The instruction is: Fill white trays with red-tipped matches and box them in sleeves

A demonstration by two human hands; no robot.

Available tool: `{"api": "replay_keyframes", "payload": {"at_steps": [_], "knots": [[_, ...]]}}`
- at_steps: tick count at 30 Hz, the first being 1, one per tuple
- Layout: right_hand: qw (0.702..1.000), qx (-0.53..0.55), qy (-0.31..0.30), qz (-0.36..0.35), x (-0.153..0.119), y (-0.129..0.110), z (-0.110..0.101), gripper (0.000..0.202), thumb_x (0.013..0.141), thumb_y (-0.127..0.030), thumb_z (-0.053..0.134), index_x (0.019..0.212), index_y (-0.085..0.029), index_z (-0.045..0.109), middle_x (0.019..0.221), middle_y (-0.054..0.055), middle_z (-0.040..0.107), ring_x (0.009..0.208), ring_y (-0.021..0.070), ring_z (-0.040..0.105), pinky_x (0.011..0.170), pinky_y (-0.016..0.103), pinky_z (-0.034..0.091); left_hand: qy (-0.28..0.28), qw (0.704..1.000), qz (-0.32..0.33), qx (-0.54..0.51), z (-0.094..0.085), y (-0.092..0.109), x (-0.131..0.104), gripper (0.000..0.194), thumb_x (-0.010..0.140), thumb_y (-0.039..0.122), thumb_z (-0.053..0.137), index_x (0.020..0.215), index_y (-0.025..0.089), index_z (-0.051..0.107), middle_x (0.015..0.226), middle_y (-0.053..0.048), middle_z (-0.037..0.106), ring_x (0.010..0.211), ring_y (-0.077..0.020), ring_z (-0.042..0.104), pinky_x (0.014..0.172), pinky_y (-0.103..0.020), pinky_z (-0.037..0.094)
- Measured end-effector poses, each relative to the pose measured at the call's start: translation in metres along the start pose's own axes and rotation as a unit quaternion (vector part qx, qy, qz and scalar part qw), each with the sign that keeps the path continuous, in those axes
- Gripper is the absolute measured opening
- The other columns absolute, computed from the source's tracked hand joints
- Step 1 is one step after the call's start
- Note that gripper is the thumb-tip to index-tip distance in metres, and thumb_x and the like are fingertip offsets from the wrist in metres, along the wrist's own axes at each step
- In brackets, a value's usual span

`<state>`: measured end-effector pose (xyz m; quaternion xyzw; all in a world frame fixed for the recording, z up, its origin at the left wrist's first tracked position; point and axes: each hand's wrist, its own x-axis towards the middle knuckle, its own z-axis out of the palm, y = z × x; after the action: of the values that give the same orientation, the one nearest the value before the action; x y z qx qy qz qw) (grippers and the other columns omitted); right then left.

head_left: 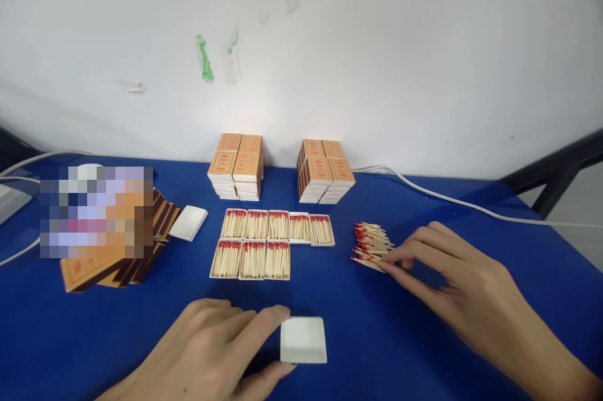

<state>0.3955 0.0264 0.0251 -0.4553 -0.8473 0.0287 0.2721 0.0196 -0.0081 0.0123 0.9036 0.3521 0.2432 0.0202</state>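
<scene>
Between its thumb and forefinger, my left hand (207,347) grips a white matchbox tray (303,339) by its left side, with the bare inside facing up. My right hand (452,288) is closed in a pinch at the near end of a loose pile of red-tipped matches (374,239). Its fingertips are on the pale stick ends; how many are pinched cannot be made out. In two rows at the middle stand several matchbox trays filled with matches (254,259), red heads pointing away from me.
Two stacks of orange matchboxes, a left one (235,165) and a right one (325,170), stand by the wall. Flat orange sleeves (136,272) lie heaped at left, partly pixelated, beside another white tray (189,223). A white cable (438,201) crosses the blue table's (339,300) back right.
</scene>
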Motion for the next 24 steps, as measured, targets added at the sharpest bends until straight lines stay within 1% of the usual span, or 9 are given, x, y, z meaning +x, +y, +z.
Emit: {"api": "replay_keyframes", "payload": {"at_steps": [2,3,6,8,10,12,15,19,24], "knots": [[1.000,0.008,0.007,0.005,0.002,-0.008,0.003,0.009,0.117,-0.024,0.076,0.109,-0.028,0.077,0.095,0.002,0.074,0.087,0.0212,0.066,0.075,0.034,0.056,-0.001,1.000,0.000,0.004,-0.001,0.000,0.001,0.038,0.132,0.046,0.035,0.138,0.024,0.065,0.086,0.004,0.087,0.069,-0.0198,0.086,0.058,-0.035,0.064],[1.000,0.015,0.001,0.004,0.003,-0.013,0.005,0.011,0.117,-0.024,0.076,0.107,-0.028,0.076,0.094,0.002,0.074,0.086,0.0211,0.066,0.076,0.035,0.056,-0.001,1.000,0.002,0.003,-0.001,0.000,0.002,0.038,0.132,0.046,0.035,0.138,0.024,0.065,0.088,0.004,0.088,0.070,-0.0198,0.086,0.059,-0.035,0.065],[0.999,0.031,-0.040,-0.003,0.003,-0.025,0.013,0.016,0.117,-0.026,0.075,0.101,-0.027,0.073,0.094,0.001,0.073,0.086,0.0209,0.069,0.081,0.037,0.058,-0.001,1.000,0.009,-0.002,0.001,-0.001,0.002,0.037,0.132,0.046,0.036,0.139,0.024,0.066,0.089,0.004,0.088,0.069,-0.0197,0.086,0.059,-0.035,0.065],[0.997,0.039,-0.060,0.000,0.002,-0.028,0.016,0.018,0.118,-0.030,0.076,0.101,-0.027,0.071,0.094,0.002,0.073,0.087,0.0212,0.070,0.081,0.038,0.058,0.001,1.000,0.009,0.000,0.002,-0.002,0.001,0.038,0.132,0.046,0.036,0.139,0.023,0.066,0.088,0.004,0.087,0.068,-0.0198,0.085,0.059,-0.035,0.066],[0.998,0.042,-0.052,0.009,0.001,-0.027,0.016,0.019,0.118,-0.034,0.077,0.101,-0.027,0.071,0.095,0.002,0.074,0.087,0.0215,0.069,0.078,0.037,0.057,0.010,1.000,0.007,0.006,0.002,-0.002,-0.001,0.039,0.132,0.046,0.035,0.138,0.023,0.066,0.087,0.004,0.087,0.066,-0.0195,0.084,0.059,-0.035,0.066],[0.999,0.035,-0.023,0.020,0.000,-0.022,0.012,0.017,0.118,-0.034,0.077,0.103,-0.027,0.073,0.095,0.002,0.074,0.087,0.0218,0.067,0.075,0.036,0.057,0.009,1.000,0.005,0.008,0.001,-0.001,-0.002,0.038,0.132,0.046,0.035,0.138,0.024,0.066,0.086,0.005,0.087,0.066,-0.0191,0.085,0.059,-0.035,0.066],[0.999,0.014,0.002,0.032,-0.002,-0.015,0.006,0.009,0.118,-0.031,0.076,0.110,-0.028,0.079,0.097,0.002,0.076,0.089,0.0222,0.067,0.077,0.036,0.058,0.002,1.000,0.004,0.007,0.000,0.000,-0.002,0.037,0.132,0.047,0.036,0.138,0.024,0.065,0.086,0.005,0.087,0.067,-0.0183,0.086,0.062,-0.034,0.067],[0.999,0.003,-0.008,0.031,-0.004,-0.011,0.007,0.010,0.119,-0.028,0.074,0.115,-0.029,0.083,0.101,0.002,0.079,0.089,0.0217,0.068,0.081,0.038,0.058,0.013,1.000,0.012,0.015,0.002,-0.002,0.001,0.038,0.133,0.045,0.034,0.136,0.024,0.065,0.087,0.006,0.088,0.066,-0.0177,0.086,0.061,-0.034,0.066],[0.999,0.012,-0.013,0.046,-0.005,-0.014,0.013,0.016,0.119,-0.030,0.073,0.107,-0.028,0.083,0.099,0.003,0.079,0.090,0.0232,0.065,0.075,0.035,0.057,0.009,1.000,0.010,0.016,0.003,-0.002,0.003,0.038,0.133,0.047,0.034,0.136,0.025,0.065,0.086,0.007,0.087,0.066,-0.0176,0.085,0.060,-0.034,0.066]]}}
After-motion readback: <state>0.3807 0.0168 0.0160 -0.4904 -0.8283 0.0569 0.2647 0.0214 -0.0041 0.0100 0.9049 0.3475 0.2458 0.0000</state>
